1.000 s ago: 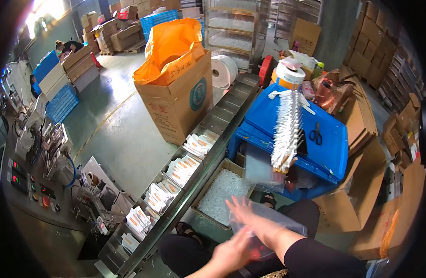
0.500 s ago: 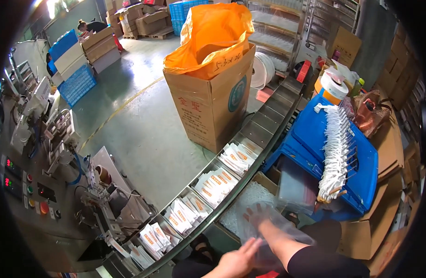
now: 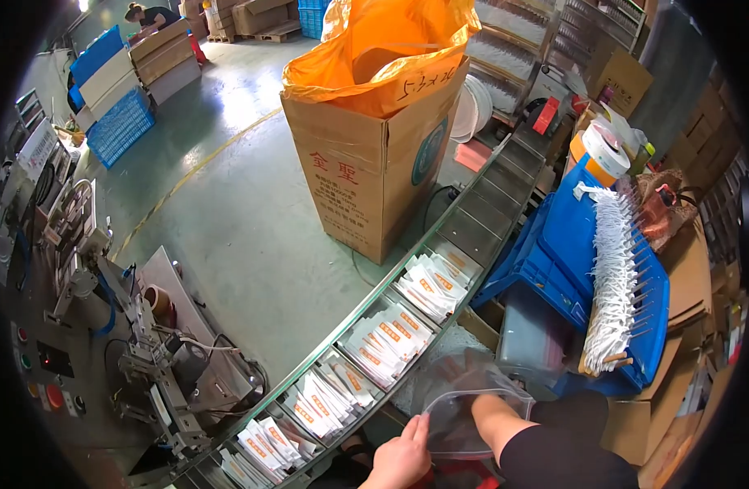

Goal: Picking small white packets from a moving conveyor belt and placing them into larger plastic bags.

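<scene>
A clear plastic bag [image 3: 446,420] hangs in front of me, its mouth spread in a wide loop. My left hand [image 3: 400,458] pinches the near left side of the rim between thumb and fingers. Through that mouth goes my right forearm, and my right hand [image 3: 469,373] is inside the bag, fingers apart, seen blurred through the film. Beyond my hands runs a conveyor [image 3: 482,210] divided into compartments. Several of them hold bunches of white paper packets [image 3: 388,336] with orange print. A stack of clear plastic bags [image 3: 536,336] sits right of my right hand.
A tall carton [image 3: 354,179] lined with an orange bag [image 3: 383,53] stands behind the conveyor. To the right, a blue crate lid [image 3: 653,314] bears a row of white strips [image 3: 612,277] on sticks. Machinery [image 3: 158,371] occupies the left. A person [image 3: 153,18] bends over boxes far back.
My left hand has closed on the bag's rim, and the bag's mouth is now spread wider around my right forearm. The whole view has shifted slightly. The person far back has risen higher.
</scene>
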A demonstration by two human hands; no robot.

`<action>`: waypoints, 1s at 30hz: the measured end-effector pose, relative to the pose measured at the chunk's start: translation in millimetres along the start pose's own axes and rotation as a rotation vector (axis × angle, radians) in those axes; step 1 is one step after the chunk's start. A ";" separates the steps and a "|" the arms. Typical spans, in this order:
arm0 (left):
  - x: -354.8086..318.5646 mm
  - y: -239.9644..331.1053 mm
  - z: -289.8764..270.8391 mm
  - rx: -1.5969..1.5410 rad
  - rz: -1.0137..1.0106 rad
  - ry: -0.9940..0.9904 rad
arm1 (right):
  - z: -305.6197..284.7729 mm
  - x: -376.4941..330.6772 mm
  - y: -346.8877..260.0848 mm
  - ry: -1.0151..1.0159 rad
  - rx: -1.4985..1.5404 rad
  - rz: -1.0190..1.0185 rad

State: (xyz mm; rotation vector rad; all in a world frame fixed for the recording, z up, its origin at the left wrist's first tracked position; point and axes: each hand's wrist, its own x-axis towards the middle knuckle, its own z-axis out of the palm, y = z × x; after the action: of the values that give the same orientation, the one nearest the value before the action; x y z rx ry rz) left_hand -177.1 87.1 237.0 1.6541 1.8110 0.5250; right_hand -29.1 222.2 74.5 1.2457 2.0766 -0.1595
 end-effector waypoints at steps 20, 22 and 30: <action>35.1 -1.2 80.3 -0.365 0.020 -0.034 | 121.6 73.1 58.1 -0.448 -0.171 -0.556; 31.2 -12.4 79.3 -0.381 -0.083 -0.035 | -10.5 20.0 7.1 -0.624 -0.160 -0.816; 34.4 -14.4 81.5 -0.348 -0.093 -0.043 | -235.5 68.0 87.0 0.563 1.130 -0.307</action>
State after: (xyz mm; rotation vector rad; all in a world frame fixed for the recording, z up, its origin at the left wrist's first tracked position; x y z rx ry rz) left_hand -133.3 109.5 162.1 1.3293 1.6475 0.7122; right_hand -96.3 420.3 229.1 1.6853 2.7585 -1.4200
